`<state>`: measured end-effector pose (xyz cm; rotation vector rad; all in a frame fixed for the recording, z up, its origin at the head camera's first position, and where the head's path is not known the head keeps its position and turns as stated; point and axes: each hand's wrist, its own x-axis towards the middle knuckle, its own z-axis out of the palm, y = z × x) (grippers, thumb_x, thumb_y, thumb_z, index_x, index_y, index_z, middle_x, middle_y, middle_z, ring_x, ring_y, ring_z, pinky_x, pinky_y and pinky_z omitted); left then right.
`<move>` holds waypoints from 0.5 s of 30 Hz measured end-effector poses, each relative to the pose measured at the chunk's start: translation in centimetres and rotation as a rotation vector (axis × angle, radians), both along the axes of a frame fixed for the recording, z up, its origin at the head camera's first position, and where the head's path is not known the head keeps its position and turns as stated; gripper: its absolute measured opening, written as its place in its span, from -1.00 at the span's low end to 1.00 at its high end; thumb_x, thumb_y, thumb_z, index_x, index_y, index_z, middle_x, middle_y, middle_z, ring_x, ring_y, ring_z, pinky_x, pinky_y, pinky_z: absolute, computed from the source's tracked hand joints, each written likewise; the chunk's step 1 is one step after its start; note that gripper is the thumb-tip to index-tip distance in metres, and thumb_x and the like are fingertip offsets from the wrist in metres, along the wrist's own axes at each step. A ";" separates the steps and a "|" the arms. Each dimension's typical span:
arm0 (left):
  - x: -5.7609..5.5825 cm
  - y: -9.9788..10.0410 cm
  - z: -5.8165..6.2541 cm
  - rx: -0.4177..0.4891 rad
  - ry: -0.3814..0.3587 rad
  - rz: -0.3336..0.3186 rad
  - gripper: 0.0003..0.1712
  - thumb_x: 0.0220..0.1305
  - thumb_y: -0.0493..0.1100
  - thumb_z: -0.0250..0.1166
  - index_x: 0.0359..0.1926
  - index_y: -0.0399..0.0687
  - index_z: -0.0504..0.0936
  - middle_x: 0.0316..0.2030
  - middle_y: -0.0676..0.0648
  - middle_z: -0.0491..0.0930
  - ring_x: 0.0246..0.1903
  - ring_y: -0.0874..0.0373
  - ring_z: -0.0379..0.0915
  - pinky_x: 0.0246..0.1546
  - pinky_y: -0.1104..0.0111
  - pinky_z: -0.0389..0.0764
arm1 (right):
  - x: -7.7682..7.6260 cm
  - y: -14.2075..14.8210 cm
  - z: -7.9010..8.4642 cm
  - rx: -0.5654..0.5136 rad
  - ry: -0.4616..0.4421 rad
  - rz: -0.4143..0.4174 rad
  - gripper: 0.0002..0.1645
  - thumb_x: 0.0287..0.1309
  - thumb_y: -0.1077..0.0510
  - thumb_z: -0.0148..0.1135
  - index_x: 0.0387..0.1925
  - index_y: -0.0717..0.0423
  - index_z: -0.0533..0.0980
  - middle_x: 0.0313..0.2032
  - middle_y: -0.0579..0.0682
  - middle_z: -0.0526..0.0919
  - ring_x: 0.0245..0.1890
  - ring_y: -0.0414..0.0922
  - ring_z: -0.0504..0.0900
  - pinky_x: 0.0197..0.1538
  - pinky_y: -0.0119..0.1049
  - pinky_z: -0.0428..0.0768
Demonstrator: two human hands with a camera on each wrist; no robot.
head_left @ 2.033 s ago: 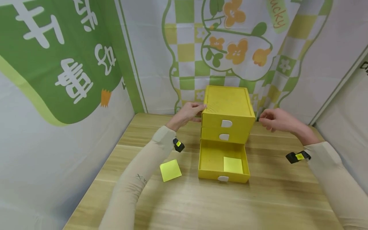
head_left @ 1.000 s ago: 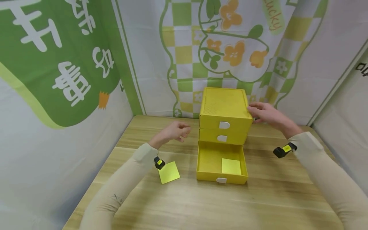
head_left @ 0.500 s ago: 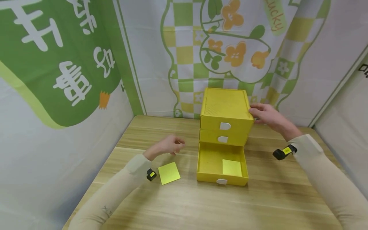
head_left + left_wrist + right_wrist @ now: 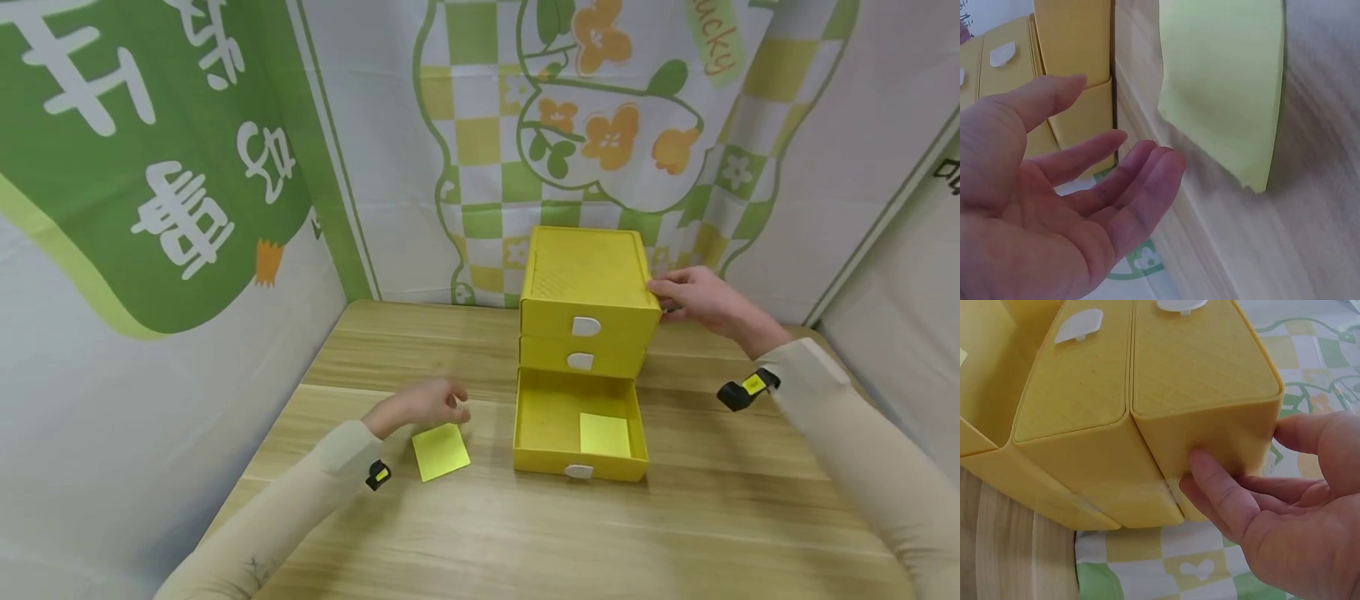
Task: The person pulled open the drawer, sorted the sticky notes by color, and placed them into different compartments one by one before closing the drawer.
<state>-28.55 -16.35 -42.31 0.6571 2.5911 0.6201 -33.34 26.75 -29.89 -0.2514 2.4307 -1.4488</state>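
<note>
A yellow three-drawer desktop organizer (image 4: pixel 588 267) stands on the table with its bottom drawer (image 4: pixel 546 408) pulled out. A yellow sticky note (image 4: pixel 604 436) lies inside that drawer. My right hand (image 4: pixel 703 300) touches the organizer's upper right side; in the right wrist view its fingertips (image 4: pixel 1204 464) rest on the side wall, the thumb at the top edge. Left of the organizer, my left hand (image 4: pixel 422 404) hovers over the far edge of another yellow sticky note (image 4: pixel 441 454). In the left wrist view its fingers are loosely bent, apart from the note, with nothing in them.
The two upper drawers are closed and carry white tab handles (image 4: pixel 587 326). Printed cloth (image 4: pixel 480 179) hangs behind the organizer, and further cloth walls (image 4: pixel 247 375) border the wooden table (image 4: pixel 480 542). A black wrist camera (image 4: pixel 378 475) sits on the left sleeve.
My left hand has left the organizer's left side and come down toward the loose note. My right hand has moved in from the right to touch the organizer's side and stayed there.
</note>
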 end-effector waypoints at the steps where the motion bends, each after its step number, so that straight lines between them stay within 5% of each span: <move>1: 0.1 0.0 -0.1 -0.005 -0.017 0.004 -0.46 0.31 -0.04 0.30 0.18 -0.30 0.52 0.04 -0.27 0.63 0.05 -0.07 0.57 0.06 0.09 0.65 | 0.0 0.0 0.1 0.000 0.000 -0.004 -0.27 0.48 -0.06 -0.01 0.37 0.45 0.22 0.11 0.16 0.58 -0.14 -0.31 0.65 0.00 -0.30 0.72; 4: 0.4 0.2 -0.2 -0.025 -0.059 0.005 -0.41 0.30 -0.03 0.33 0.23 -0.28 0.48 0.06 -0.29 0.62 0.07 -0.09 0.55 0.07 0.09 0.64 | -0.2 -0.1 0.3 0.001 0.002 -0.010 -0.30 0.48 -0.03 0.00 0.34 0.47 0.25 0.05 0.08 0.63 -0.14 -0.28 0.66 -0.02 -0.30 0.72; 8: 0.7 0.4 -0.5 -0.054 -0.075 0.013 -0.40 0.26 -0.05 0.37 0.23 -0.26 0.49 0.06 -0.30 0.61 0.07 -0.10 0.55 0.06 0.07 0.64 | -0.1 -0.3 0.5 0.028 0.006 0.020 -0.30 0.49 -0.02 -0.04 0.35 0.48 0.22 0.14 0.23 0.56 -0.14 -0.32 0.64 -0.02 -0.34 0.72; 15: 1.2 0.6 -1.0 -0.195 -0.009 -0.003 -0.30 0.15 -0.06 0.46 0.27 -0.18 0.44 0.14 -0.25 0.52 0.11 -0.09 0.47 0.11 0.08 0.59 | 0.0 -0.4 0.5 0.052 0.014 0.012 -0.35 0.51 0.01 -0.07 0.35 0.45 0.25 0.19 0.29 0.52 -0.14 -0.32 0.64 -0.02 -0.35 0.71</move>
